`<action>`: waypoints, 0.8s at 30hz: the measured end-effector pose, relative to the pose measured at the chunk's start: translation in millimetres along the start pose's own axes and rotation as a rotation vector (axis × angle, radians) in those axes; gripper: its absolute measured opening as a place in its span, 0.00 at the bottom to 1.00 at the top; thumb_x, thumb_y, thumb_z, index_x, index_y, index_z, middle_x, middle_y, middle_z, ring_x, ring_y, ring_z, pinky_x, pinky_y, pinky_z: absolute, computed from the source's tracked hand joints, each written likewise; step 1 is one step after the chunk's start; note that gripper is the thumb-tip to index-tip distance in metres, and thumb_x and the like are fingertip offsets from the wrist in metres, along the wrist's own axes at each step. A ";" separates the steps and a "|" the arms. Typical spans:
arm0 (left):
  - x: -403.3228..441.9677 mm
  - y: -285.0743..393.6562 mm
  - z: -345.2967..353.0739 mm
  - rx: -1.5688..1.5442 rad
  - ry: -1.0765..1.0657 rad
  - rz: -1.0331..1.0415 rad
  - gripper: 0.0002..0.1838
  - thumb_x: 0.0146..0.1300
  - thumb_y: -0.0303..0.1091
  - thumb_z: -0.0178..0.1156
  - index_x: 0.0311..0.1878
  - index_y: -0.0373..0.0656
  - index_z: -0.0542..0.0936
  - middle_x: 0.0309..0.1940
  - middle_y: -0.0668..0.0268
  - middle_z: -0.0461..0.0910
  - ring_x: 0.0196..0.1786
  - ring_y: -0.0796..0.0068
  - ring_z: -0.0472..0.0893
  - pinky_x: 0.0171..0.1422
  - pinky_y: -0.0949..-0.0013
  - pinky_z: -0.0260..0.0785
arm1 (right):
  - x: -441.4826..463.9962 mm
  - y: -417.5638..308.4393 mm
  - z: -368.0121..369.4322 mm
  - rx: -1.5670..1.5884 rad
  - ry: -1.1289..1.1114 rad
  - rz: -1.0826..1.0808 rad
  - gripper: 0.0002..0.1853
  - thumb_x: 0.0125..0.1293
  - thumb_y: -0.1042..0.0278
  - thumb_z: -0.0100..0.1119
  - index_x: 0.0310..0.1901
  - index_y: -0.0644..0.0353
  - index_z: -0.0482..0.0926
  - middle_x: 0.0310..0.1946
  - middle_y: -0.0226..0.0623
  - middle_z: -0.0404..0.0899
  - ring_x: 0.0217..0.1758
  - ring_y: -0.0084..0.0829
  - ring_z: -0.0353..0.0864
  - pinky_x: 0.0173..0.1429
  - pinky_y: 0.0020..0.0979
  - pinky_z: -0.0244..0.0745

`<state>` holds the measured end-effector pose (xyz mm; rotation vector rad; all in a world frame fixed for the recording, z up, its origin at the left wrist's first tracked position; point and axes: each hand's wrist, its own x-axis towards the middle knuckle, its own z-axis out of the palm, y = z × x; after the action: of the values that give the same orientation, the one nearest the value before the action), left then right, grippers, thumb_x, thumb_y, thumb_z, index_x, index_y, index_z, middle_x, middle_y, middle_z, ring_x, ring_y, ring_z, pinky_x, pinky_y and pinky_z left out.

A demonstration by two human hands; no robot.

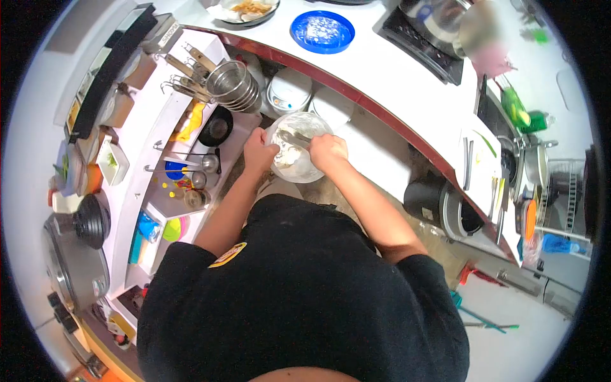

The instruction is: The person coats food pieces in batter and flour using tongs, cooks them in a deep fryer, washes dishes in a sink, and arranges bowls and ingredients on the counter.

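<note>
While my left hand (259, 155) clasps the near-left rim of the bowl (310, 169), thumb over the edge, my right hand (328, 153) is closed around a utensil (293, 136) whose end sits in the white mix (289, 156). I hold the bowl in front of my body, beside the table (375, 67), where a blue tray (323, 32) lies. Strainers (230, 83) sit to my left.
</note>
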<state>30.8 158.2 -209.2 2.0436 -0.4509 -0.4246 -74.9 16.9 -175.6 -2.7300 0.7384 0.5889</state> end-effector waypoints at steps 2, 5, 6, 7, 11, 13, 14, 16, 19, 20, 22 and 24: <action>7.5 -2.1 -4.5 -0.027 0.041 0.002 0.13 0.36 0.31 0.60 0.26 0.40 0.68 0.21 0.62 0.71 0.26 0.68 0.71 0.34 0.65 0.64 | -19.6 3.0 -21.1 0.010 0.059 -0.019 0.16 0.63 0.56 0.51 0.38 0.58 0.82 0.37 0.46 0.81 0.43 0.41 0.81 0.48 0.38 0.74; 36.9 -18.4 -20.9 -0.148 0.028 -0.131 0.13 0.38 0.34 0.62 0.27 0.39 0.70 0.22 0.64 0.71 0.27 0.71 0.70 0.34 0.68 0.64 | -45.7 11.2 -53.1 0.014 0.181 -0.076 0.19 0.63 0.50 0.51 0.35 0.60 0.81 0.30 0.46 0.81 0.38 0.44 0.81 0.44 0.41 0.74; 46.9 -8.5 -36.2 -0.163 0.067 -0.105 0.13 0.38 0.34 0.62 0.27 0.39 0.70 0.22 0.64 0.71 0.27 0.71 0.70 0.34 0.68 0.64 | -54.1 11.1 -73.7 -0.008 0.191 -0.086 0.20 0.63 0.50 0.51 0.33 0.60 0.81 0.28 0.47 0.81 0.36 0.44 0.81 0.42 0.42 0.74; 51.4 7.2 -55.0 -0.283 0.013 -0.176 0.13 0.40 0.34 0.61 0.27 0.39 0.71 0.23 0.64 0.72 0.27 0.72 0.71 0.33 0.69 0.64 | -65.8 10.1 -97.2 -0.029 0.193 -0.092 0.20 0.63 0.50 0.50 0.31 0.61 0.81 0.26 0.47 0.81 0.35 0.45 0.82 0.41 0.42 0.75; 68.5 95.0 -128.8 -0.661 -0.098 -0.258 0.12 0.50 0.34 0.61 0.38 0.40 0.75 0.29 0.64 0.76 0.31 0.73 0.76 0.33 0.69 0.70 | -76.8 13.4 -174.1 0.026 0.436 -0.271 0.19 0.62 0.47 0.51 0.33 0.56 0.80 0.22 0.46 0.78 0.30 0.48 0.79 0.35 0.44 0.73; 95.6 121.5 -165.0 -0.755 -0.239 -0.277 0.17 0.54 0.38 0.60 0.45 0.42 0.75 0.34 0.63 0.78 0.34 0.72 0.79 0.35 0.69 0.73 | -71.5 8.3 -217.1 0.091 0.498 -0.358 0.19 0.62 0.48 0.52 0.36 0.56 0.80 0.22 0.46 0.78 0.30 0.49 0.78 0.34 0.44 0.72; 108.0 134.0 -180.8 -0.842 -0.307 -0.282 0.19 0.56 0.40 0.59 0.49 0.43 0.74 0.36 0.62 0.79 0.36 0.72 0.81 0.36 0.69 0.74 | -64.0 8.2 -237.5 0.122 0.529 -0.415 0.19 0.61 0.49 0.53 0.38 0.56 0.81 0.22 0.46 0.77 0.30 0.49 0.78 0.34 0.43 0.71; 117.9 181.6 -221.3 -0.740 -0.397 -0.127 0.20 0.57 0.43 0.58 0.49 0.41 0.75 0.41 0.63 0.80 0.41 0.73 0.80 0.42 0.72 0.74 | -47.6 3.4 -279.9 0.234 0.546 -0.420 0.18 0.59 0.52 0.59 0.40 0.60 0.81 0.22 0.48 0.77 0.27 0.46 0.78 0.33 0.37 0.71; 152.0 217.3 -264.3 -0.625 -0.307 -0.001 0.22 0.59 0.43 0.57 0.51 0.35 0.73 0.41 0.59 0.80 0.39 0.72 0.82 0.42 0.68 0.77 | -14.5 -18.4 -337.6 0.454 0.564 -0.508 0.19 0.62 0.55 0.57 0.39 0.67 0.80 0.18 0.34 0.74 0.20 0.21 0.68 0.27 0.27 0.66; 174.8 218.8 -276.2 -0.623 -0.306 0.009 0.22 0.59 0.43 0.57 0.51 0.35 0.73 0.41 0.59 0.80 0.39 0.72 0.82 0.42 0.68 0.77 | -9.2 -33.7 -359.6 0.497 0.533 -0.459 0.18 0.63 0.56 0.56 0.39 0.66 0.80 0.18 0.30 0.73 0.19 0.18 0.65 0.24 0.25 0.63; 227.4 223.3 -299.8 -0.775 -0.410 0.042 0.21 0.60 0.41 0.55 0.48 0.32 0.74 0.38 0.58 0.81 0.36 0.72 0.83 0.40 0.70 0.79 | 22.8 -54.5 -391.4 0.584 0.547 -0.395 0.17 0.65 0.55 0.55 0.38 0.64 0.81 0.18 0.24 0.70 0.17 0.14 0.61 0.21 0.21 0.57; 268.4 241.0 -317.8 -0.875 -0.408 0.041 0.19 0.61 0.39 0.54 0.47 0.32 0.75 0.35 0.57 0.82 0.33 0.72 0.84 0.35 0.72 0.80 | 63.7 -71.2 -423.1 0.615 0.553 -0.387 0.18 0.64 0.53 0.55 0.39 0.63 0.81 0.18 0.25 0.71 0.16 0.14 0.60 0.19 0.20 0.56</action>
<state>379.9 153.9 121.4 1.0979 -0.4406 -0.8469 146.3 -93.8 180.7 -2.3324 0.3765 -0.4312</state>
